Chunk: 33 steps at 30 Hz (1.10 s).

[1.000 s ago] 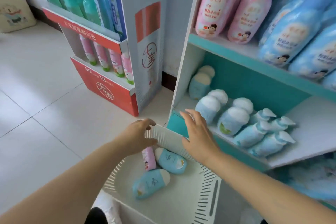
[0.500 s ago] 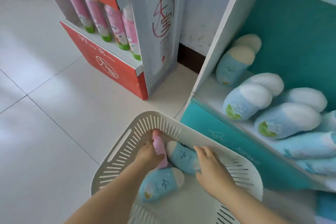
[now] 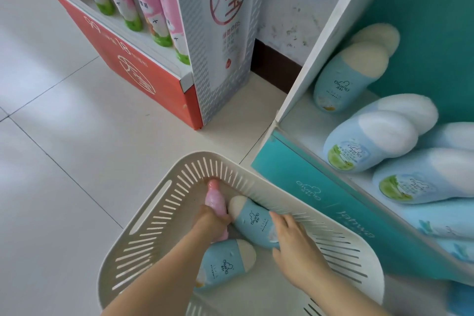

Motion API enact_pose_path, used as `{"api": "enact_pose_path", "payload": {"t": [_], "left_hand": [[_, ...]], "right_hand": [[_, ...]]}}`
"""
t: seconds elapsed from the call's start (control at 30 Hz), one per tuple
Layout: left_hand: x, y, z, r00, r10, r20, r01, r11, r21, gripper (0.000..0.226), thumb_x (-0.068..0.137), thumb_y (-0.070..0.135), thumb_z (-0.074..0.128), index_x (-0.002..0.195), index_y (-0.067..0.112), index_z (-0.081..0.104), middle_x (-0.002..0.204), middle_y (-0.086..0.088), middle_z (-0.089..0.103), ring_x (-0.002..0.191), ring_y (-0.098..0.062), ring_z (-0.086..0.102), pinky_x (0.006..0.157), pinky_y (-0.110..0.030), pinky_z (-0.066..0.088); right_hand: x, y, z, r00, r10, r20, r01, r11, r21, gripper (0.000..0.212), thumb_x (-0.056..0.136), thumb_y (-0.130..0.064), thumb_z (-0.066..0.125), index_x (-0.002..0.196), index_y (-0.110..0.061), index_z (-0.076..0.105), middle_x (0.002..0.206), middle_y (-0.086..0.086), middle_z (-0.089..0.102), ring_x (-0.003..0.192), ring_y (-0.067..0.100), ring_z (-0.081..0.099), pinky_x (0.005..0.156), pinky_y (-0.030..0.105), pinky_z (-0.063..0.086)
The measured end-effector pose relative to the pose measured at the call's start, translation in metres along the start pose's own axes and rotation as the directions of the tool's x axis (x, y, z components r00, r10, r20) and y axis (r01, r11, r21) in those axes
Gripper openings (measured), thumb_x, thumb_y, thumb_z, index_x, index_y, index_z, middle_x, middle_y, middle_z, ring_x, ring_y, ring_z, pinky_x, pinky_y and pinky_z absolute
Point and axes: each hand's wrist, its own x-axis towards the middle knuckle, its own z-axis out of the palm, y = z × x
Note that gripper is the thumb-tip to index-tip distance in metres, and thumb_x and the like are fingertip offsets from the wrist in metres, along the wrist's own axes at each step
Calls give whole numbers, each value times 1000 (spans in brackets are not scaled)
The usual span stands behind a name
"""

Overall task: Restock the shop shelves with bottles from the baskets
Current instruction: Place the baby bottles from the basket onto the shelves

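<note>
Down in the head view, both hands are inside the white basket. The left hand is clamped around the pink bottle, whose cap points at the far slotted wall. The right hand curls over the bottom end of a blue bottle, just beside the pink one. A second blue bottle lies loose between the forearms. The basket's right rim sits just beside the teal shelf lip — on the left, tiled floor lies open.
</note>
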Motion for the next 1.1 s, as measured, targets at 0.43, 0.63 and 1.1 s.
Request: {"api": "enact_pose_path", "payload": {"t": [0.43, 0.63, 1.1], "left_hand": [[-108, 6, -71, 909, 346, 232, -389, 904, 175, 42, 70, 30, 68, 108, 18, 53, 97, -3, 66, 90, -20, 65, 80, -37, 57], [-203, 28, -118, 791, 590, 162, -612, 766, 196, 22, 70, 26, 60, 87, 12, 58, 81, -5, 70, 77, -21, 67, 78, -40, 57], [-371, 62, -131, 389, 909, -149, -880, 415, 230, 68, 68, 23, 80, 123, 26, 40, 109, 5, 56, 94, -15, 61, 83, -32, 55]], "right_hand": [[-61, -35, -61, 981, -108, -159, 115, 993, 39, 60, 93, -14, 47, 147, -19, 20, 147, 2, 29, 135, 20, 31, 109, 32, 33], [-109, -55, -100, 953, -118, -278, 134, 990, 39, 57, 93, -16, 50, 143, -17, 24, 139, 6, 35, 127, 25, 38, 101, 34, 37], [-227, -115, -212, 826, 6, -563, 467, 551, 692, 58, 80, -44, 67, 128, -20, 45, 120, -6, 55, 104, 12, 54, 99, 36, 47]]}}
